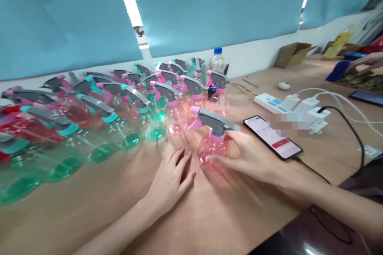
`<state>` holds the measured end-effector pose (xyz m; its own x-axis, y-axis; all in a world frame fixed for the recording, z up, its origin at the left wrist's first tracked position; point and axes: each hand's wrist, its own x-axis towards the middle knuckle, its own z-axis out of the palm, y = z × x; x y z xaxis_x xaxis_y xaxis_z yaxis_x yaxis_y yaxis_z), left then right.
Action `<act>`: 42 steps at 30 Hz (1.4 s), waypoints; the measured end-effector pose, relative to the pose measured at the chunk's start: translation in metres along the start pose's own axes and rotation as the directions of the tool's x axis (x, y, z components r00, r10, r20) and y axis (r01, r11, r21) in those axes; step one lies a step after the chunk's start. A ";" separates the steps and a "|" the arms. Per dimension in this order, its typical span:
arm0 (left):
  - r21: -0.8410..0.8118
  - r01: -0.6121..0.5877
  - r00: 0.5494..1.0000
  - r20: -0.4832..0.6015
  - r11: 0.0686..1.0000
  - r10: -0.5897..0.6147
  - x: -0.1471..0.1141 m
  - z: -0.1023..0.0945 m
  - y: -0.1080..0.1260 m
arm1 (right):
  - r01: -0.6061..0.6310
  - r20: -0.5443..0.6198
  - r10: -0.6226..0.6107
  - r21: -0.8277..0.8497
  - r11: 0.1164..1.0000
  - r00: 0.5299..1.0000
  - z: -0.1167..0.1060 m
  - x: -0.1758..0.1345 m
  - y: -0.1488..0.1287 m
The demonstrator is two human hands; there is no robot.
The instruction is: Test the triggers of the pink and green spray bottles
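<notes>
My right hand [242, 153] is wrapped round the body of a clear pink spray bottle [209, 149] with a grey and pink trigger head. The bottle is upright at the table's middle, its nozzle pointing left. Beside it, my left hand [173, 171] rests on the tabletop with its fingers stretched out and nothing in them. Just beyond my hands, many more spray bottles stand in rows, pink ones such as the nearest pink bottle [176, 117] and green ones such as the nearest green bottle [153, 127].
A phone [272, 137] with a lit screen lies right of my right hand, cabled at its end. Behind it is a white power strip [271, 102] with chargers. A blue-capped bottle [218, 61] and a cardboard box [291, 55] stand by the wall. Another person's hand [366, 63] is at far right.
</notes>
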<state>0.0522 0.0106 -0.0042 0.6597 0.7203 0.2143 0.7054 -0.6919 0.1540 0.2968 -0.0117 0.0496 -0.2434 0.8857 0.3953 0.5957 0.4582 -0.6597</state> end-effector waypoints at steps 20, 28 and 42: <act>-0.142 -0.162 0.987 -0.008 0.976 0.163 0.099 0.036 0.033 | -0.305 -0.275 0.281 -0.048 0.951 0.919 -0.097 0.080 0.155; -0.152 -0.166 0.986 0.007 0.974 0.169 0.106 0.036 0.034 | -0.287 -0.222 0.258 -0.114 0.951 0.940 -0.085 0.087 0.153; -0.258 -0.156 0.986 0.016 0.954 0.166 0.082 0.026 0.021 | -0.275 -0.424 0.160 -0.226 0.934 0.892 -0.061 0.029 0.103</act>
<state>0.1280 0.0563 -0.0087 0.7715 0.5964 0.2216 0.5028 -0.7850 0.3619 0.3979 0.0566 0.0326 0.2025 0.8313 0.5176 0.7968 0.1675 -0.5806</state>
